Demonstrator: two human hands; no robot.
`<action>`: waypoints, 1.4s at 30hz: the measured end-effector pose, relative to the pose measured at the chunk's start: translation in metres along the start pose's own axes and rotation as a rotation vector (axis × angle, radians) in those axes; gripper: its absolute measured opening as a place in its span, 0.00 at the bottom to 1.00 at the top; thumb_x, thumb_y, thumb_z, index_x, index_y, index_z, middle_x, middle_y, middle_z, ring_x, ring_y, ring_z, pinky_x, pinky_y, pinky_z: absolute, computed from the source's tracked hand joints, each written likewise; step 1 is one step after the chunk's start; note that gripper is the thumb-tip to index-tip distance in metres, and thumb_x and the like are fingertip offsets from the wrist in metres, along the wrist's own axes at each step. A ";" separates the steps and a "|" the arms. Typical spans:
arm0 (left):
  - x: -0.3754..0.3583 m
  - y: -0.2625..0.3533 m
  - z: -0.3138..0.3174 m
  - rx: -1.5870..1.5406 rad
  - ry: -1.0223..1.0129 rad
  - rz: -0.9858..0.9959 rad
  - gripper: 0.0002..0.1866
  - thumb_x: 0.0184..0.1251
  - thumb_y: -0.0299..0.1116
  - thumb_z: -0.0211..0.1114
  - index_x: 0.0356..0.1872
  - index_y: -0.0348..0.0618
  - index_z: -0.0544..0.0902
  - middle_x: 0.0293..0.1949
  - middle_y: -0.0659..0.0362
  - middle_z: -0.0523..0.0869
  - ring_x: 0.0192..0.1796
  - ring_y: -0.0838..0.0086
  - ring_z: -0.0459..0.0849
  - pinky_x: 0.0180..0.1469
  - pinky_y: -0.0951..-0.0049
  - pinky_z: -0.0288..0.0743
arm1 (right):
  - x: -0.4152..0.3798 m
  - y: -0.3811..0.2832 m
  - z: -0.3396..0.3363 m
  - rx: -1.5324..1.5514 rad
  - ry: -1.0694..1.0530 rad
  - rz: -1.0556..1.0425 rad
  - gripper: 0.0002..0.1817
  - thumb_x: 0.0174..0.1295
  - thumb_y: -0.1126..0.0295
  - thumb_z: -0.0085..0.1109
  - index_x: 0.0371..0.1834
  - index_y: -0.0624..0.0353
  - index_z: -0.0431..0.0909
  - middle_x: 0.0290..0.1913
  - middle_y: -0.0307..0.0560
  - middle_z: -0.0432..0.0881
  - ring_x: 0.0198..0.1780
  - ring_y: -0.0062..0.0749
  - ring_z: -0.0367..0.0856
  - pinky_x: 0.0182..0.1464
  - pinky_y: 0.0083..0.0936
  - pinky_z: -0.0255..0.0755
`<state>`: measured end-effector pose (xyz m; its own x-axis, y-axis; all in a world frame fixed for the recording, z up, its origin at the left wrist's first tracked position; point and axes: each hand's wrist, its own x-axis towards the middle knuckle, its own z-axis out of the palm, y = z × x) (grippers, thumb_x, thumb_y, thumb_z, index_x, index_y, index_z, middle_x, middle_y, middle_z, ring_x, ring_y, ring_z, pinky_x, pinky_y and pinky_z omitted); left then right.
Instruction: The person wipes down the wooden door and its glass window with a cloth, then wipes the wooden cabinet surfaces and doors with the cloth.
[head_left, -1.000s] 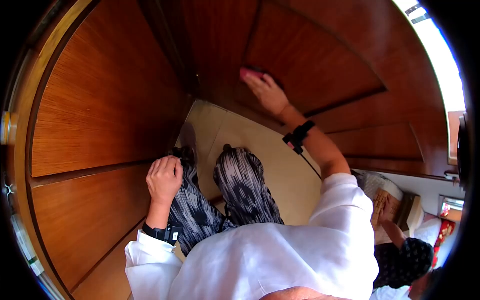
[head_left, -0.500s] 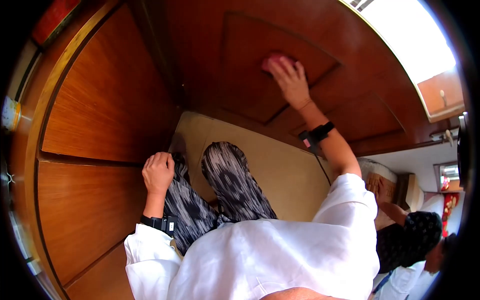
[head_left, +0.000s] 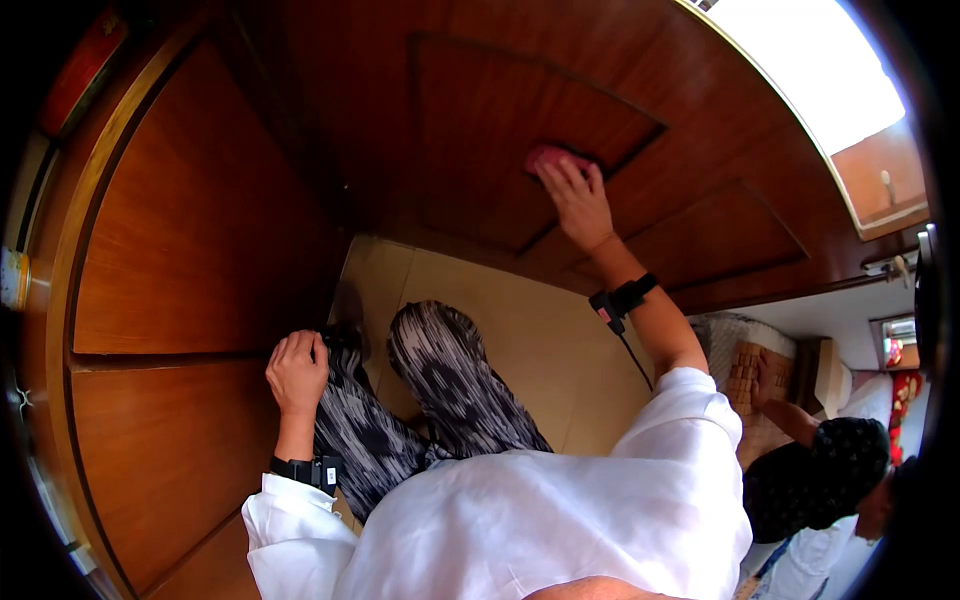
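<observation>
My right hand (head_left: 580, 203) presses a bunched pinkish-red cloth (head_left: 556, 160) against the recessed panel of a dark brown wooden door (head_left: 480, 120). Its fingers bend over the cloth and hide part of it. Low on the left, my left hand (head_left: 298, 372) is by my knee, close to the gap between two wooden cabinet fronts (head_left: 170, 400). Its fingers are curled together, their tips out of sight; whether they hold anything is hidden.
Tan floor tiles (head_left: 540, 340) lie between my legs and the door. A door handle (head_left: 895, 268) sticks out at the right. Beyond it, another person in a dark top (head_left: 820, 470) reaches a hand onto a brown woven surface (head_left: 745, 375).
My right hand and the cloth have slid a little lower on the door panel. The view has shifted slightly; my left hand stays by the knee, curled.
</observation>
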<state>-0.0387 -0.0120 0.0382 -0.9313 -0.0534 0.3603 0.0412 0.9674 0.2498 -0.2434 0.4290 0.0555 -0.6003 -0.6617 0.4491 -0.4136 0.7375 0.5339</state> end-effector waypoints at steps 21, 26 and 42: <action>-0.003 -0.005 0.001 0.013 -0.030 0.017 0.08 0.63 0.32 0.61 0.27 0.41 0.82 0.30 0.56 0.84 0.37 0.61 0.83 0.43 0.63 0.77 | 0.121 0.019 -0.086 -0.085 0.163 -0.048 0.28 0.59 0.72 0.50 0.67 0.56 0.71 0.75 0.35 0.61 0.77 0.29 0.51 0.75 0.42 0.45; -0.001 -0.001 0.002 0.051 -0.007 0.034 0.08 0.63 0.32 0.60 0.27 0.41 0.82 0.30 0.56 0.83 0.36 0.61 0.83 0.42 0.64 0.78 | 0.174 -0.015 -0.076 -0.078 0.203 -0.096 0.28 0.60 0.69 0.51 0.67 0.55 0.71 0.75 0.36 0.60 0.79 0.30 0.47 0.75 0.40 0.45; -0.005 -0.004 0.002 0.020 0.011 0.028 0.07 0.62 0.31 0.61 0.28 0.40 0.82 0.31 0.55 0.84 0.39 0.59 0.83 0.46 0.64 0.77 | 0.057 0.048 -0.076 -0.172 0.283 0.099 0.29 0.55 0.78 0.52 0.64 0.49 0.75 0.69 0.33 0.69 0.75 0.29 0.58 0.71 0.44 0.49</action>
<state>-0.0343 -0.0155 0.0338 -0.9257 -0.0290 0.3771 0.0597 0.9733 0.2214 -0.2460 0.4161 0.1611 -0.4080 -0.6167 0.6732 -0.2269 0.7827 0.5796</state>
